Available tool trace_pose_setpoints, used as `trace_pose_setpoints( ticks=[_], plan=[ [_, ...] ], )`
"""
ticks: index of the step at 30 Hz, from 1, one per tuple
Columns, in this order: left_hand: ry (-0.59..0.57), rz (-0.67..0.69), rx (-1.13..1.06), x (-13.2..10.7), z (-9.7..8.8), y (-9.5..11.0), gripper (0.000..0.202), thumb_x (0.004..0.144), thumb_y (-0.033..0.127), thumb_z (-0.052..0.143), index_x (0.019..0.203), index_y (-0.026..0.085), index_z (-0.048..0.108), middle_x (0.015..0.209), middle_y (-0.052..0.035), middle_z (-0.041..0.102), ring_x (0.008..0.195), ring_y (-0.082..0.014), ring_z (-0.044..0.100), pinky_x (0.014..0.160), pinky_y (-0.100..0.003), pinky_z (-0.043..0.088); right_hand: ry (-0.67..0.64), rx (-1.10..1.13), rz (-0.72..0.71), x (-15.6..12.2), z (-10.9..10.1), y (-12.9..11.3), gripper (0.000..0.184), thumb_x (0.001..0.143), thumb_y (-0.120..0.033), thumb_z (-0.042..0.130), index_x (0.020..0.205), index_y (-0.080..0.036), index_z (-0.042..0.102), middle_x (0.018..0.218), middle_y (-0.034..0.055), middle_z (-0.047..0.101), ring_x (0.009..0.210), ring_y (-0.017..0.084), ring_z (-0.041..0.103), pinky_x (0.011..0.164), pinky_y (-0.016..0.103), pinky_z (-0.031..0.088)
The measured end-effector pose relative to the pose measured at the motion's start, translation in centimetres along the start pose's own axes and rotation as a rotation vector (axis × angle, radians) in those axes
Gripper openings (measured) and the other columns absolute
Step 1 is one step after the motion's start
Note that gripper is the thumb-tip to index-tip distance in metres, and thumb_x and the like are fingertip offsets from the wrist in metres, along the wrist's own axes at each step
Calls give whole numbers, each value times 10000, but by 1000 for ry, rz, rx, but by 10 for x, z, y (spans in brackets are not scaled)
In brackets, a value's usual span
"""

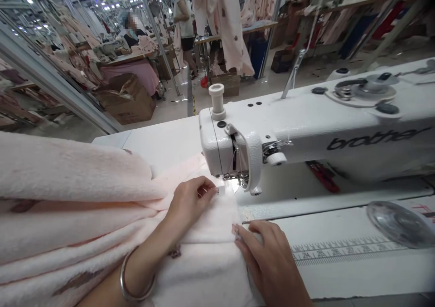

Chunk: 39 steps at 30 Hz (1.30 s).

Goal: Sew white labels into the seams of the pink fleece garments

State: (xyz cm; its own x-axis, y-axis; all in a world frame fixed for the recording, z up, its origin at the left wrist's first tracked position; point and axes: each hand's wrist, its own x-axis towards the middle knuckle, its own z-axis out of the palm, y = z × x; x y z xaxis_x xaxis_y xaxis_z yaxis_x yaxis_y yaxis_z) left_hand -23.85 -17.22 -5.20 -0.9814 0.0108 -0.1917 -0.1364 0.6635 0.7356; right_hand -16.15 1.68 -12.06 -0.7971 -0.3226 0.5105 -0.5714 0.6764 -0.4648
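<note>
White tabletop (163,137) beneath pink fleece (136,211), long folds left-to-right

A sewing machine (292,121) blocks the way ahead of both hands, its low-hanging head closing in beside the left hand (190,202). Under the arm, a gap is partly taken by a red tool (324,177). Bunched pink cloth (68,171) walls off the left. Beyond the right hand (268,252), a printed ruler (335,251) marks flat, passable tabletop, bounded by a see-through dish (397,225).
</note>
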Motion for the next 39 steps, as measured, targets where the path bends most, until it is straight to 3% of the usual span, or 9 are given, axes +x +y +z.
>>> trace_pose_setpoints(
  ticks=[2, 8, 12, 14, 30, 39],
  plan=[
    [-11, 4, -7, 0, -3, 0, 142, 803, 305, 582, 761, 180, 633, 692, 1, 628, 664, -142, 571, 622, -236, 393, 4, 4, 12, 0, 0, -1, 208, 899, -130, 488, 1091, -171, 557, 930, 74, 484, 841, 199, 434, 723, 355, 377],
    [-263, -127, -183, -6, 8, 2, 194, 756, 353, 631, 740, 159, 622, 611, 13, 601, 528, -118, 569, 520, -214, 410, -11, 41, 91, 0, 2, 1, 61, 904, -189, 489, 944, -162, 525, 928, 73, 495, 861, 208, 434, 722, 356, 394],
    [-242, -162, -173, -8, 20, -1, 180, 746, 329, 626, 706, 155, 612, 591, 13, 597, 506, -110, 550, 492, -207, 386, -40, -17, 60, 1, 2, 2, 334, 910, -213, 480, 1235, -133, 476, 975, 90, 483, 871, 210, 433, 715, 354, 419],
    [-227, -165, -170, -8, 22, -2, 169, 745, 320, 619, 699, 157, 610, 599, 14, 599, 504, -107, 547, 485, -204, 379, -83, -30, 46, 1, 2, 2, 384, 905, -204, 483, 1286, -162, 462, 975, 85, 472, 859, 205, 432, 702, 349, 424],
    [-211, -164, -149, -8, 24, 0, 136, 724, 286, 600, 687, 155, 598, 601, 14, 601, 501, -108, 551, 477, -205, 379, -89, -17, 38, 2, 1, 1, 374, 886, -183, 504, 1261, -171, 499, 970, 86, 470, 866, 206, 441, 710, 362, 432],
    [-180, -144, -30, -9, 25, 6, 137, 736, 282, 584, 674, 161, 602, 572, 11, 598, 503, -121, 542, 509, -228, 404, -82, -29, 27, 2, 1, 1, 360, 882, -164, 498, 1241, -155, 517, 964, 92, 474, 858, 206, 445, 703, 357, 427]
  ],
)
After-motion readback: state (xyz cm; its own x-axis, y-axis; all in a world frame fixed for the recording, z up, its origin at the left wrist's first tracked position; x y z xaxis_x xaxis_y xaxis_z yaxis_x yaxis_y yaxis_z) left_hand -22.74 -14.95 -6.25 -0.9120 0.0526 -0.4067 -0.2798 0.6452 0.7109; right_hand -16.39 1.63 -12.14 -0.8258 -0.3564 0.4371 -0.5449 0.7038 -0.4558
